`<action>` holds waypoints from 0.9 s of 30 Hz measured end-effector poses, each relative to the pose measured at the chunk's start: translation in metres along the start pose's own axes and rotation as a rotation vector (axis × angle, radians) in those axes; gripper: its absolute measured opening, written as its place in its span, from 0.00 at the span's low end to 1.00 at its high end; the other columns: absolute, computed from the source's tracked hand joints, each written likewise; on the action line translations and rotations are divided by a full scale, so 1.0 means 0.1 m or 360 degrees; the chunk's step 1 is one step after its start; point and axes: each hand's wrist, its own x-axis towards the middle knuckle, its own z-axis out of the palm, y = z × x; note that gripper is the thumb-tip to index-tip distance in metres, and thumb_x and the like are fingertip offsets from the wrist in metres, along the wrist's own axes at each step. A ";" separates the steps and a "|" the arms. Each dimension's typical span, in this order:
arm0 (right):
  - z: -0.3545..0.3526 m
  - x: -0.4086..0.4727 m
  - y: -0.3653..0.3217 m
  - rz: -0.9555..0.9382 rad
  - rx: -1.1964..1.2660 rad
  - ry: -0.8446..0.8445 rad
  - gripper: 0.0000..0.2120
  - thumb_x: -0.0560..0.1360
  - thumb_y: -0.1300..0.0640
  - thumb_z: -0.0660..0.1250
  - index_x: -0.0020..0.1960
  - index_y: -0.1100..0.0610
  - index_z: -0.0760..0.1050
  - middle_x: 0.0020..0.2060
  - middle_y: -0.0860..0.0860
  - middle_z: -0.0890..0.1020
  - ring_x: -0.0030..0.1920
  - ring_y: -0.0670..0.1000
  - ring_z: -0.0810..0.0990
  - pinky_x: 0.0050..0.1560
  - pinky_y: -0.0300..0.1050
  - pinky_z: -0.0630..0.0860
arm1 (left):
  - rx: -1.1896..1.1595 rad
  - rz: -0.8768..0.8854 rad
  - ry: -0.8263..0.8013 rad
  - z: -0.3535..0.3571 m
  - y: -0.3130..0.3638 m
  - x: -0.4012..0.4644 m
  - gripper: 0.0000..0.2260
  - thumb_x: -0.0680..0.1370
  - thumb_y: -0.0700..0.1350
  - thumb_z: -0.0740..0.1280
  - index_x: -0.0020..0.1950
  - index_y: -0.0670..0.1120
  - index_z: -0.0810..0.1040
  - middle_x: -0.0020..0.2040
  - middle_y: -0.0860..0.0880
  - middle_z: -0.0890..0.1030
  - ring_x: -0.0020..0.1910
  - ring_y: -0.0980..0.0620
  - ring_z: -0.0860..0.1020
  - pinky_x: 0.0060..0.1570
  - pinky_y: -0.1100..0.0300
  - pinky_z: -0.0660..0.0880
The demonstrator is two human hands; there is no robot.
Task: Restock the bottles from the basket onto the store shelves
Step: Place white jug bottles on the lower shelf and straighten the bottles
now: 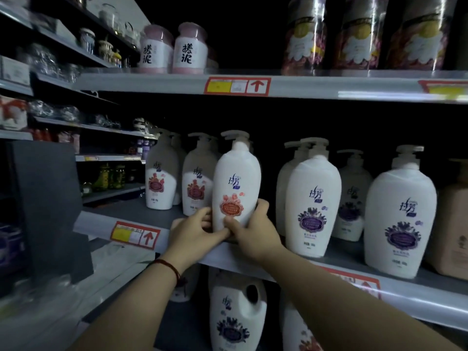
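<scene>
Together our left hand (192, 230) and right hand (255, 231) clasp the smooth white oval plastic pump bottle with a red label (236, 183), fingers (206, 216) wrapped round its base at the grey metal shelf (405, 292) edge.

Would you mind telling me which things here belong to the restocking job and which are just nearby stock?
Part of the job:
- red-label pump bottle, gripped low by the left hand and right hand
- middle shelf receiving it
- two matching red-label bottles

Just nearby:
- purple-label bottles
- pink jars
- floral packs
- glassware on the left shelves
</scene>
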 end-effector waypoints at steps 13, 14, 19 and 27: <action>-0.21 -0.11 -0.15 0.0052 -0.0187 -0.0062 0.33 0.74 0.53 0.68 0.71 0.63 0.56 0.64 0.60 0.73 0.61 0.59 0.75 0.52 0.44 0.69 | 0.0673 0.0159 0.0037 0.00 0.05 -0.09 0.29 0.69 0.69 0.62 0.69 0.61 0.66 0.69 0.56 0.73 0.72 0.51 0.66 0.73 0.46 0.50; -0.25 -0.18 -0.15 -0.0087 -0.0268 -0.0013 0.31 0.75 0.55 0.67 0.71 0.64 0.57 0.66 0.60 0.72 0.63 0.59 0.73 0.56 0.44 0.69 | 0.0800 0.0251 0.0203 0.02 0.13 -0.17 0.29 0.72 0.64 0.63 0.72 0.59 0.64 0.72 0.53 0.69 0.74 0.52 0.62 0.72 0.47 0.44; -0.55 -0.88 0.24 -0.0971 -0.0818 0.0047 0.20 0.72 0.63 0.66 0.63 0.66 0.70 0.58 0.63 0.74 0.56 0.63 0.75 0.57 0.53 0.74 | 0.1005 0.0880 0.0578 0.27 0.10 -0.95 0.23 0.71 0.50 0.66 0.66 0.49 0.71 0.65 0.46 0.76 0.65 0.49 0.65 0.60 0.51 0.57; -0.77 -1.75 1.46 0.0038 -0.1173 -0.0291 0.19 0.76 0.55 0.65 0.63 0.61 0.68 0.61 0.60 0.71 0.60 0.63 0.72 0.50 0.52 0.75 | 0.0990 0.0191 -0.0151 0.83 -0.46 -1.58 0.31 0.72 0.53 0.70 0.71 0.44 0.65 0.70 0.45 0.69 0.67 0.42 0.69 0.60 0.47 0.72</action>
